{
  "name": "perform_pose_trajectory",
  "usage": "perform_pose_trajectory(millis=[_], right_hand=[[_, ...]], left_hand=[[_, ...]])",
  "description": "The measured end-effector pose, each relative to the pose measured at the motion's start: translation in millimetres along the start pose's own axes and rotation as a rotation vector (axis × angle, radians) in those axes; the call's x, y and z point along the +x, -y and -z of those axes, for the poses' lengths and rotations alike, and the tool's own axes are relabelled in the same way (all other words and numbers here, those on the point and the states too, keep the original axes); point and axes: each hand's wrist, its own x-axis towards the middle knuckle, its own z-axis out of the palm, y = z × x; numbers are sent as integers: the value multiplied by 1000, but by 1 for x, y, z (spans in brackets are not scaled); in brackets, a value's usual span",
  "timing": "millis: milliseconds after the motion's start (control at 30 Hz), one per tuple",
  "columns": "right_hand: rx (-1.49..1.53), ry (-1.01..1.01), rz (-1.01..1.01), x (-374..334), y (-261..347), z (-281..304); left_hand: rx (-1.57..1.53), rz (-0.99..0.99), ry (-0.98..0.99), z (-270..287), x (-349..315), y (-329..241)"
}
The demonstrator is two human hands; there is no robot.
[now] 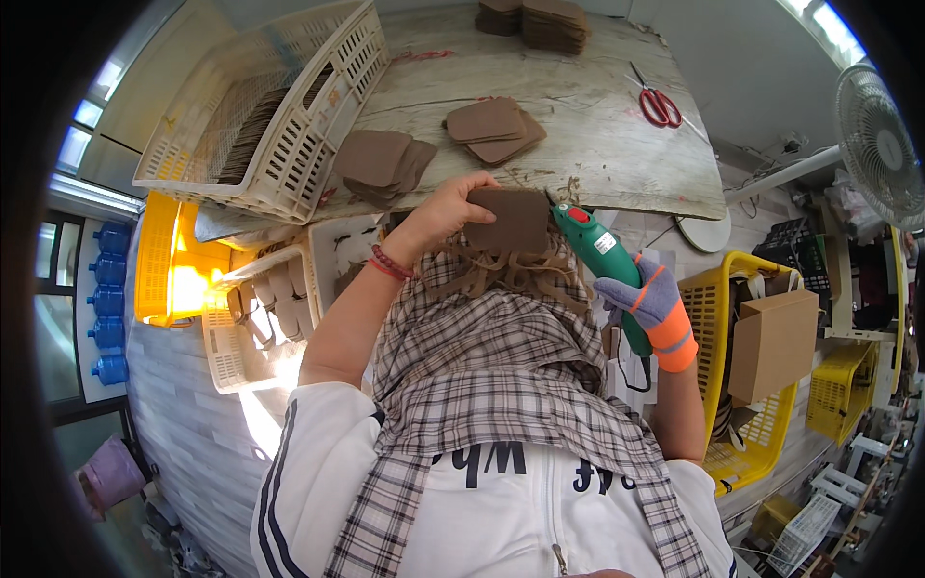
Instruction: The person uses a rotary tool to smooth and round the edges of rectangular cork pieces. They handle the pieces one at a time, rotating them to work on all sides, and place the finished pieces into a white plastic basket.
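My left hand (453, 214) grips a flat brown piece with rounded corners (509, 220) by its left side, thumb on top. A purple-grey and orange work glove covers my right hand (651, 301), which is wrapped round green corded electric scissors (595, 243) with a red switch. Their tip is at the piece's right edge; the blades are too small to make out. Thin brown offcut strips (501, 275) lie on the checked apron over my lap. On the table beyond my hands are two small stacks of brown pieces, a left stack (374, 159) and a middle stack (491, 125).
A white slatted crate (289, 159) with brown pieces stands on the table's left. Red-handled scissors (659, 106) lie at the far right, and more brown stacks (554, 26) at the back. A yellow basket (708, 332) holding a cardboard box (774, 345) is right of me; a fan (879, 140) stands beyond.
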Motion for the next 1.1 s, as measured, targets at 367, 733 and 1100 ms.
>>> perform_pose_trajectory(millis=[367, 733, 1100], right_hand=[[-54, 74, 12, 5, -15, -5], [-168, 60, 55, 4, -7, -19], [-34, 148, 153, 28, -5, -44]], left_hand=[[-278, -111, -112, 19, -3, 10], [-128, -32, 28, 3, -7, 5], [148, -131, 127, 17, -13, 4]])
